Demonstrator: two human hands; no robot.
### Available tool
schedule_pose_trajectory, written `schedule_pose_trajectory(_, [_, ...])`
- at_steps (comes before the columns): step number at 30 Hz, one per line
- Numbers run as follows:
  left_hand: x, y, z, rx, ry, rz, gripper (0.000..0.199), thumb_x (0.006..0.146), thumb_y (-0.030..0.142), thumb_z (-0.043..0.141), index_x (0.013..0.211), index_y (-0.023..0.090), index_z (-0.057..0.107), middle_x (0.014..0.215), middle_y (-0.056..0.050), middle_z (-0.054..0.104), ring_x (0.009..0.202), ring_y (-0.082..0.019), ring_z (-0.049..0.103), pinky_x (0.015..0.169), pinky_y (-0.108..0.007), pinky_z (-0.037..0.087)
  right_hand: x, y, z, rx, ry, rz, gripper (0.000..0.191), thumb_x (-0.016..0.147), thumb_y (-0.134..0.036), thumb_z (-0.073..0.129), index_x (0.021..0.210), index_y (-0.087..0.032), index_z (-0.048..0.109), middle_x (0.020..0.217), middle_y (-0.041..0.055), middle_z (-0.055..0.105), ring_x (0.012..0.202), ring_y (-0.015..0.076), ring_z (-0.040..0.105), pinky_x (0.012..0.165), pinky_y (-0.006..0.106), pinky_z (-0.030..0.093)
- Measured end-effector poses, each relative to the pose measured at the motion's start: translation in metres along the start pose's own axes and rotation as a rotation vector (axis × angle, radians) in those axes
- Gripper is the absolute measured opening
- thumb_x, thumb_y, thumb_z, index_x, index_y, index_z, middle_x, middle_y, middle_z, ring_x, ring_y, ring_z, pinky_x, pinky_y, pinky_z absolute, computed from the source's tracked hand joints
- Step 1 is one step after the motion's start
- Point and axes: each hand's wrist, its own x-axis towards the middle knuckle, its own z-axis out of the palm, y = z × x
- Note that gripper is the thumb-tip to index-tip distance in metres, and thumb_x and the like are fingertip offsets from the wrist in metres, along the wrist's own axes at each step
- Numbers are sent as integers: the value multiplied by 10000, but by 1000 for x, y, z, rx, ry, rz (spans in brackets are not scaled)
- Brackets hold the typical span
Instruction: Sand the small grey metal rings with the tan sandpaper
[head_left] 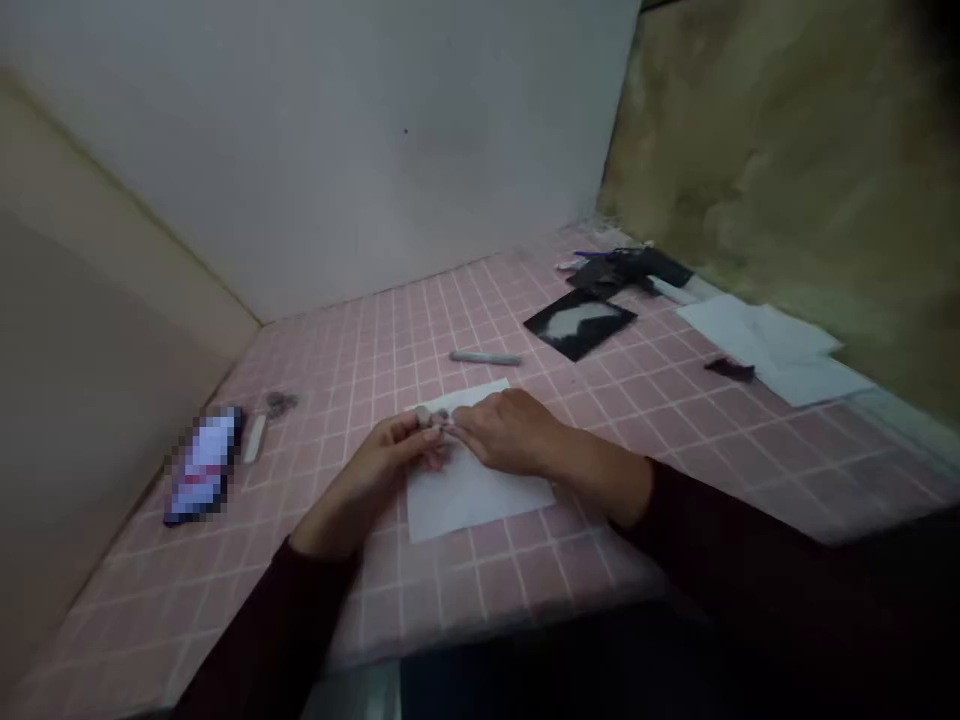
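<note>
Both hands meet above a white sheet of paper (480,500) on the pink checked table. My left hand (397,447) is closed, its thumb and fingers pinching a small pale greyish piece (426,415) too blurred to name. From the other side, the fingers of my right hand (510,430) come together at the same piece. They hide part of it, and what exactly lies between them does not show. A grey stick-like thing, perhaps a pen (485,358), lies just beyond the paper.
On the left are a phone-like object (202,465) with a blurred screen, a white strip (255,438) and a small grey heap (280,402). A black sheet with a whitish patch (581,322), white papers (772,345) and a dark scrap (729,369) lie right. Walls border the table.
</note>
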Motion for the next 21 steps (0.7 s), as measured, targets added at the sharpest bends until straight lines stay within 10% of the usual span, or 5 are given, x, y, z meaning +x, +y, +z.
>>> schedule_pose_trajectory(21, [1,-1,-4,-79,-10,64,203,825,260,777,989,142,759,772,-28,648,668,-88,557,624,-176,429,7,11,4,426,-37,28,299,990,-283,445,815,-162,656,806,66,677,725,166,564,633,284,301])
